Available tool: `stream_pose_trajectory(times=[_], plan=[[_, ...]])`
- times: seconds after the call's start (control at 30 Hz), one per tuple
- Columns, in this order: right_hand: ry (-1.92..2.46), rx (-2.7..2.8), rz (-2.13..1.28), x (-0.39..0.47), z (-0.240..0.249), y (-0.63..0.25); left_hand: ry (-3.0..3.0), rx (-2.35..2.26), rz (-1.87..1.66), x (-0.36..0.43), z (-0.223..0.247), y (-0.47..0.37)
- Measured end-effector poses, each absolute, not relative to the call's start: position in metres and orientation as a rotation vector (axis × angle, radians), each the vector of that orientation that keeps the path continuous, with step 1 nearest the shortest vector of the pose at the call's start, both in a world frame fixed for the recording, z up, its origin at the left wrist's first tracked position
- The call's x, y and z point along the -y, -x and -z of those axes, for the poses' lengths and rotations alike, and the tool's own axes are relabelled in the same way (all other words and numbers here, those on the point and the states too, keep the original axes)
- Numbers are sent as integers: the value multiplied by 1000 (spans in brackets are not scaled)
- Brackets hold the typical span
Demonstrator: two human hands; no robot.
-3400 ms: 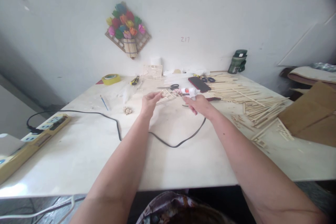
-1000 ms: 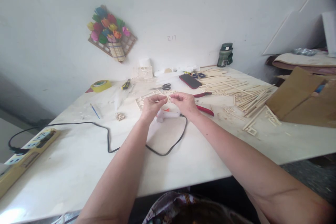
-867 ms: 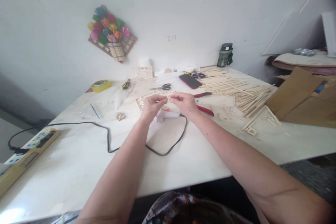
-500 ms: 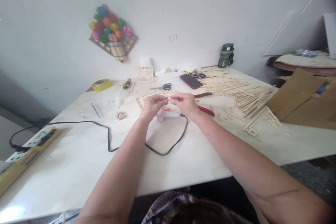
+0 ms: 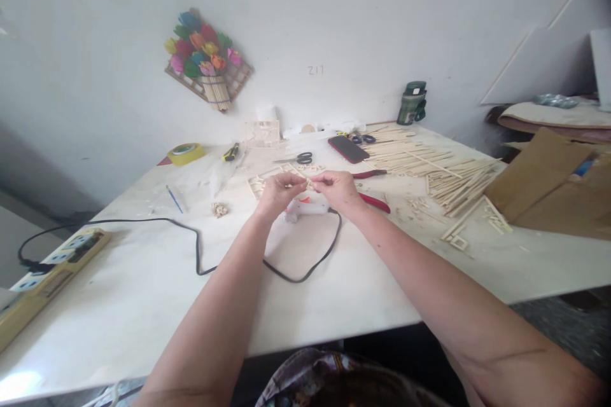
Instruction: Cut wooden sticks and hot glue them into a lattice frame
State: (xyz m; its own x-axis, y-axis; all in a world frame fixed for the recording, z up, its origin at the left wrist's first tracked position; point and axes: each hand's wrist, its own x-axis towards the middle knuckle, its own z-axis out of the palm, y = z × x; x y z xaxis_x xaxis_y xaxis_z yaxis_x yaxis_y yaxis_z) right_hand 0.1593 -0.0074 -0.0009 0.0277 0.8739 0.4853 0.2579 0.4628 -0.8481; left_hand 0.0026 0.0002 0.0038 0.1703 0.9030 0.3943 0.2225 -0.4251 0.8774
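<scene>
"Over the middle of the white table [image 5: 181, 318], what to see?"

"Two hands, close together. On one side, the left hand [image 5: 281, 191], thumb and finger pinched tight on a small wood piece [image 5: 309, 184], other fingers curled in. On the other side, the right hand [image 5: 337, 190], pinched the same way on the same bit."

"Why both hands?"

"Likely to hold so tiny a thing steady. Hard to tell the shape, though, with fingertips in the way."

"And just below?"

"A glue gun [image 5: 312, 208], lying down. Maybe put so close to be easy to grab."

"With a long black cord [image 5: 334, 235]?"

"Yes, looped loosely, then under the left arm [image 5: 219, 292] and over to the power strip [image 5: 60, 276]. Probably left slack to let the gun move about."

"And the wooden frame [image 5: 253, 189]?"

"Just behind the left hand, partly hidden."

"What about the red pliers [image 5: 375, 201]?"

"Beside the right hand, near enough to reach. Thin sticks [image 5: 429, 159] farther off to the right, perhaps to leave room for working."
</scene>
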Motion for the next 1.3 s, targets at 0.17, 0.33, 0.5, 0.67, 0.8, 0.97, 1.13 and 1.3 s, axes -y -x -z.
stream_pose_trajectory(times=[0.17, 0.33, 0.5, 0.67, 0.8, 0.97, 1.13, 1.3], plan=[[1035, 1447, -704, 7, 2, -157, -1718, -1055, -1294, 0, -3, -4], [988, 1306, -878, 6, 2, -156, -1593, -1028, -1353, -4, 2, -5], [980, 1288, -963, 6, 0, -155, -1522, -1069, -1394, -8, 7, -6], [952, 1240, -1031, 6, 0, -158, -1555, -1068, -1364, -5, 4, -7], [965, 1249, -1113, 5, 2, -160, -1607, -1090, -1348, -2, -1, -9], [1004, 1199, -1155, 7, -1, -161, -1708, -1085, -1326, 3, -4, -10], [993, 1120, -1228, 13, -9, -161, -2032, -1140, -1392, 3, -3, -10], [929, 1105, -1291, 14, -8, -161, -2437, -1248, -1544, 0, 0, -10]])
